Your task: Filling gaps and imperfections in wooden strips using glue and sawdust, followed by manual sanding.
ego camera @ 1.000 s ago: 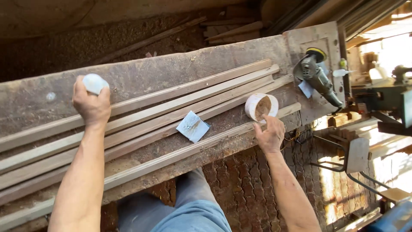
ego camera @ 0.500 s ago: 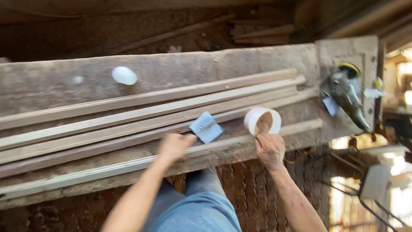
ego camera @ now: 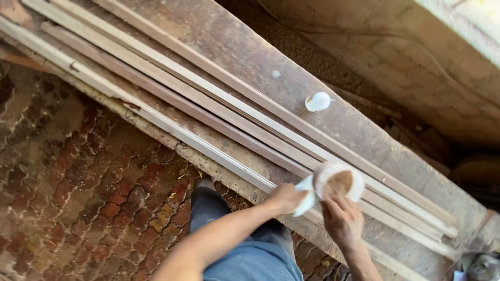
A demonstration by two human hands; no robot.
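Now the left hand [ego camera: 285,198] pinches a pale folded sheet [ego camera: 304,196] beside the round white tub [ego camera: 338,182], which the right hand [ego camera: 341,221] grips over long wooden strips [ego camera: 208,99] on the workbench [ego camera: 250,47].

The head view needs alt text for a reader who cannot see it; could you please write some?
Seen from above, the left hand holds a pale scraper at a round white tub steadied by the right hand, over long wooden strips on a worn workbench. A white lid lies nearby.
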